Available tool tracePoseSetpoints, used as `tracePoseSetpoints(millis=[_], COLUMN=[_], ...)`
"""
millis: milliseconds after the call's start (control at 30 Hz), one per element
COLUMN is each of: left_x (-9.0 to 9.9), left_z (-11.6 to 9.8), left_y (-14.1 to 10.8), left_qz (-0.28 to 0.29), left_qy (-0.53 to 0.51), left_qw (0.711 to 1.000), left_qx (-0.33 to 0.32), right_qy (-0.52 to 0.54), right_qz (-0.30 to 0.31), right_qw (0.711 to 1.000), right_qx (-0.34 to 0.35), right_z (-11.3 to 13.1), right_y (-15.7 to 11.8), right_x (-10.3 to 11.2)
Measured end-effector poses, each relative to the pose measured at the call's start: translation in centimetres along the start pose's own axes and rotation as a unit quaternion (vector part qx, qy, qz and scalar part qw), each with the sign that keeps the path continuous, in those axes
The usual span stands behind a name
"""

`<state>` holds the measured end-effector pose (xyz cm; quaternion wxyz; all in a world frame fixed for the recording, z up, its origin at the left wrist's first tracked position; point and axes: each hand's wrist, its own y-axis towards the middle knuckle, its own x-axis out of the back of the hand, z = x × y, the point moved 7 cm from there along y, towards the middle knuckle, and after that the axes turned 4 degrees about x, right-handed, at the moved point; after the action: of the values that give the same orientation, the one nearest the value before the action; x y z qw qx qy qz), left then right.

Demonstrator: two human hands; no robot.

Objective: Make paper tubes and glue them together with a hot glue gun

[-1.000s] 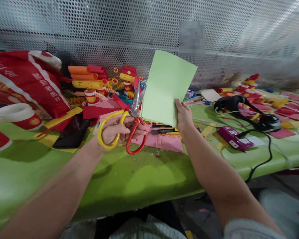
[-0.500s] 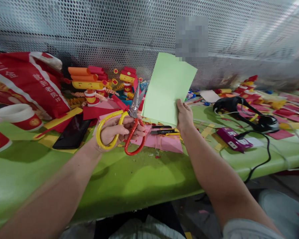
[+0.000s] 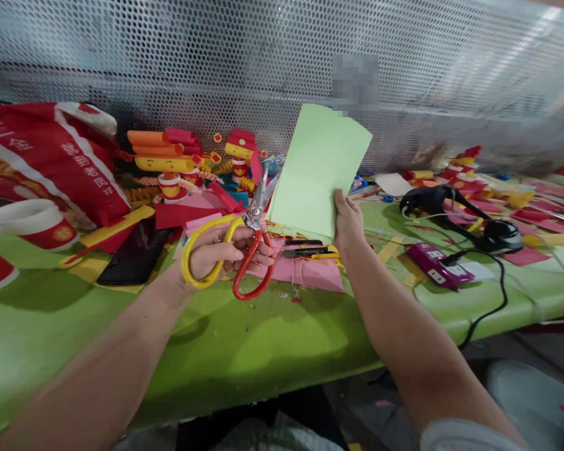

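My left hand (image 3: 219,252) is closed around a pair of scissors (image 3: 252,219) with one yellow and one red handle; my thumb passes through the yellow loop. The blades point up and stand slightly apart, close to the left edge of a light green sheet of paper (image 3: 317,172). My right hand (image 3: 348,222) grips that sheet by its lower right edge and holds it raised and tilted above the table. A second edge shows along its left side, so it may be more than one sheet. Under it lie black-handled cutters (image 3: 305,249) on pink paper (image 3: 317,275).
Left on the green table (image 3: 263,338) are paper cups (image 3: 32,222), a phone (image 3: 134,254) and a red bag (image 3: 51,160). Paper figures (image 3: 167,163) stand behind. To the right are a purple power strip (image 3: 437,266) with a cable and a black headset (image 3: 460,216). A perforated metal wall (image 3: 192,62) closes the back.
The scissor blades have closed slightly, with the red handle tilting a little. The green paper stays in my right hand; the view has shifted slightly.
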<state>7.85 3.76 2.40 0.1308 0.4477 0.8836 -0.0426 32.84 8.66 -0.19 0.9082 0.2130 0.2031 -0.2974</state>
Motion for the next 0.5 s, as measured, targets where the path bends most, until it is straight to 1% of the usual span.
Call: tracePoseSetpoints(millis=[133,300,500], left_x=[0.11,0.04,0.39], left_z=[0.29,0.26,0.61], left_y=[0.01,-0.05,0.23], left_qz=[0.014,0.016,0.032], left_qy=[-0.009,-0.018,-0.015], left_qw=[1.0,1.0,0.999], left_qx=[0.004,0.008,0.007], right_qy=[-0.008,-0.029,-0.025], right_qz=[-0.009,0.001,-0.013], right_qw=[1.0,0.999,0.999], right_qx=[0.002,0.023,0.015], right_z=[-0.14,-0.08,0.04], right_y=[0.12,0.34,0.22], right_x=[0.19,0.28,0.38])
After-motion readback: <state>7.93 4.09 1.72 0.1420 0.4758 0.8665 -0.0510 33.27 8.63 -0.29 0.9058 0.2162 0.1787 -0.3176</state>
